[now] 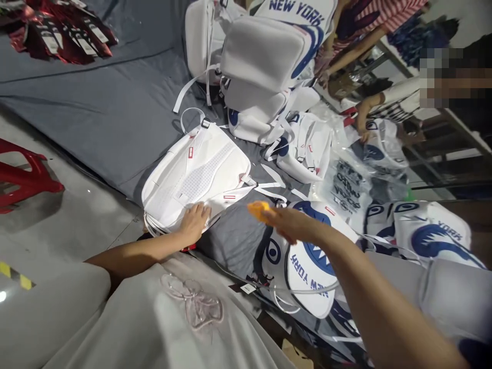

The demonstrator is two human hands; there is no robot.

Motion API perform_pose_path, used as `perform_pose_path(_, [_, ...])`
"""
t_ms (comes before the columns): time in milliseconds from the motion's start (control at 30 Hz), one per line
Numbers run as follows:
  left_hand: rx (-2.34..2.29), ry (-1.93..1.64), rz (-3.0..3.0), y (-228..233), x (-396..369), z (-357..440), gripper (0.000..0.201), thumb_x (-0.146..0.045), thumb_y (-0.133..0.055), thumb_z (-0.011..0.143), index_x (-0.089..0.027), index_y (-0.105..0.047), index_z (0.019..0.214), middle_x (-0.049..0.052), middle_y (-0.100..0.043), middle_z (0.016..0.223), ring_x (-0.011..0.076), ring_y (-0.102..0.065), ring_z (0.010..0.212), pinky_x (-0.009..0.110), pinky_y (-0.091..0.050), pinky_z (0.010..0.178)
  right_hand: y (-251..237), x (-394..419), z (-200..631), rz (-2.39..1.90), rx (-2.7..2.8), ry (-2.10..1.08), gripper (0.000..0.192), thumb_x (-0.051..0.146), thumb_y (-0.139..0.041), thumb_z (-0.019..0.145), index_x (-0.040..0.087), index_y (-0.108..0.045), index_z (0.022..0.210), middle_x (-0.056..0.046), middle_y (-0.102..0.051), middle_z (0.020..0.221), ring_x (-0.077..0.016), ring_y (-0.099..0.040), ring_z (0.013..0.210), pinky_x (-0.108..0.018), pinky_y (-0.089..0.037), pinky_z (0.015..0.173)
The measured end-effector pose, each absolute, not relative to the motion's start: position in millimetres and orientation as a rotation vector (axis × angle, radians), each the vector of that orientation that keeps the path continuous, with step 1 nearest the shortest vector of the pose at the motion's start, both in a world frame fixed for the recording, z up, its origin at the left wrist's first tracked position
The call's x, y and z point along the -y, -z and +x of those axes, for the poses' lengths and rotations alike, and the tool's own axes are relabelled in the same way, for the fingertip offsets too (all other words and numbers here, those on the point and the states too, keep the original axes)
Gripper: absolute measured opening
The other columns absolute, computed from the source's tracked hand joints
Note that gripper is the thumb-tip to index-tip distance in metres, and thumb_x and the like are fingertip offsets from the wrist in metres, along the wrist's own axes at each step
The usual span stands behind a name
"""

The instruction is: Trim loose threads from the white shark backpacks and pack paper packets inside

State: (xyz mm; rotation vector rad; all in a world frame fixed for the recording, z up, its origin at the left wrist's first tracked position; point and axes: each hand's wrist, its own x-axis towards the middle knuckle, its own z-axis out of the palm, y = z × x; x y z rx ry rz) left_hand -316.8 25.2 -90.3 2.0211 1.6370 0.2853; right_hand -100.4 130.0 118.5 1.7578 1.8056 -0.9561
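A white backpack (215,154) lies on the grey cloth, its padded back panel and straps facing up, with small red labels on it. My left hand (195,221) rests on its near edge, fingers laid on the fabric. To the right, my right hand (286,223) is closed round a small orange tool (260,210), held in the air; its exact kind is hidden by the grip and blur. Below my right arm lies another white backpack (313,277) with a blue shark-like face and NEW YORK lettering, partly covered by the arm.
Stacked white backpacks (265,54) stand at the back of the grey cloth (115,113). More lie at the right, near clear plastic bags (346,189). Red tagged packets (65,36) sit far left, a red stool (26,174) at the left. Across the table, a person's hand (363,120) touches a bagged backpack.
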Motion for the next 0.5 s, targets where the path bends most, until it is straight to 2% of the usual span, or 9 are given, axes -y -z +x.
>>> perform_pose_path(67, [-1.619, -0.505, 1.703, 92, -36, -323, 0.054, -0.015, -0.062, 0.084, -0.017, -0.055, 0.138, 0.018, -0.048, 0.149, 0.0341, -0.045, 0.136, 0.051, -0.038, 0.112, -117, -117, -82, 1.68, -1.672, 1.19, 0.052, 0.06, -0.034, 0.1, 0.016, -0.062, 0.095, 0.0, -0.054, 0.05, -0.0144, -0.052, 0.044, -0.027, -0.041, 0.052])
perform_pose_path(133, [-1.568, -0.69, 1.191, 93, -47, -335, 0.038, -0.024, -0.059, 0.089, -0.018, -0.063, 0.126, 0.016, -0.06, 0.137, 0.0315, -0.055, 0.128, 0.047, -0.046, 0.105, -113, -104, -67, 1.88, -1.649, 1.016, 0.051, 0.059, -0.031, 0.101, 0.017, -0.06, 0.098, 0.0, -0.055, 0.052, -0.0152, -0.054, 0.045, -0.028, -0.041, 0.052])
perform_pose_path(167, [-1.549, -0.733, 0.957, 94, -52, -342, 0.033, -0.03, -0.055, 0.093, -0.018, -0.063, 0.123, 0.015, -0.064, 0.129, 0.0303, -0.062, 0.118, 0.046, -0.052, 0.097, -110, -98, -61, 1.954, -1.642, 0.951, 0.05, 0.058, -0.031, 0.102, 0.017, -0.06, 0.097, 0.0, -0.056, 0.053, -0.0155, -0.054, 0.045, -0.028, -0.041, 0.053])
perform_pose_path(200, [-1.537, -0.752, 0.767, 95, -57, -349, 0.034, -0.037, -0.05, 0.096, -0.018, -0.062, 0.122, 0.016, -0.068, 0.122, 0.0297, -0.068, 0.107, 0.045, -0.057, 0.085, -108, -92, -57, 1.944, -1.638, 0.994, 0.051, 0.058, -0.031, 0.101, 0.017, -0.06, 0.096, 0.0, -0.056, 0.053, -0.0156, -0.054, 0.045, -0.028, -0.041, 0.053])
perform_pose_path(267, [-1.536, -0.763, 0.582, 97, -61, -358, 0.042, -0.046, -0.045, 0.098, -0.015, -0.059, 0.122, 0.017, -0.07, 0.11, 0.0291, -0.073, 0.086, 0.041, -0.058, 0.063, -104, -84, -55, 1.793, -1.64, 1.233, 0.054, 0.061, -0.031, 0.101, 0.017, -0.061, 0.093, -0.001, -0.057, 0.052, -0.0158, -0.054, 0.046, -0.028, -0.042, 0.055])
perform_pose_path(333, [-1.536, -0.781, 0.56, 96, -58, -360, 0.047, -0.051, -0.046, 0.097, -0.014, -0.06, 0.121, 0.016, -0.072, 0.104, 0.0285, -0.073, 0.078, 0.038, -0.056, 0.056, -103, -83, -58, 1.819, -1.682, 1.214, 0.055, 0.06, -0.03, 0.102, 0.016, -0.062, 0.094, -0.002, -0.057, 0.052, -0.0172, -0.055, 0.048, -0.029, -0.043, 0.058])
perform_pose_path(400, [-1.564, -0.81, 0.608, 93, -51, -353, 0.047, -0.052, -0.049, 0.096, -0.015, -0.063, 0.122, 0.016, -0.071, 0.108, 0.0299, -0.073, 0.089, 0.039, -0.058, 0.063, -104, -86, -65, 1.999, -1.743, 0.919, 0.053, 0.056, -0.03, 0.103, 0.015, -0.063, 0.1, -0.003, -0.058, 0.053, -0.019, -0.057, 0.051, -0.03, -0.043, 0.06])
perform_pose_path(467, [-1.606, -0.854, 0.731, 87, -42, -339, 0.042, -0.045, -0.054, 0.095, -0.021, -0.064, 0.128, 0.014, -0.064, 0.131, 0.033, -0.063, 0.117, 0.045, -0.057, 0.087, -105, -91, -74, 2.002, -1.802, 0.835, 0.05, 0.054, -0.031, 0.104, 0.015, -0.063, 0.107, -0.003, -0.061, 0.059, -0.0195, -0.059, 0.055, -0.03, -0.042, 0.062])
perform_pose_path(500, [-1.648, -0.848, 0.866, 83, -38, -331, 0.042, -0.039, -0.057, 0.094, -0.025, -0.063, 0.132, 0.012, -0.055, 0.145, 0.0351, -0.052, 0.132, 0.049, -0.051, 0.1, -106, -94, -78, 1.962, -1.833, 0.847, 0.049, 0.053, -0.031, 0.104, 0.015, -0.063, 0.11, -0.005, -0.064, 0.064, -0.0195, -0.061, 0.058, -0.03, -0.042, 0.063])
